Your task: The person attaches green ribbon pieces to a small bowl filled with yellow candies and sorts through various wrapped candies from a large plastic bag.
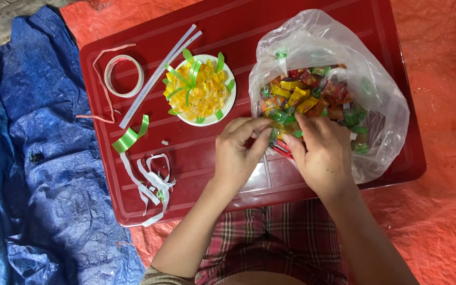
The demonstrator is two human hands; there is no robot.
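Note:
A clear plastic bag [376, 95] full of small wrapped candies [304, 95] in yellow, red and green lies open on the right of a dark red tray [133, 200]. My left hand [238, 153] and my right hand [320, 153] meet at the bag's near mouth, fingers pinched together on something small among the wrappers; what they pinch is hidden. A white bowl [229, 103] holding yellow pieces and green strips stands just left of the bag.
A roll of clear tape [124, 75], long clear strips [157, 79], a green ribbon piece [129, 138] and white paper scraps [154, 182] lie on the tray's left half. A blue tarp [32, 158] is to the left, orange sheeting [444, 200] to the right.

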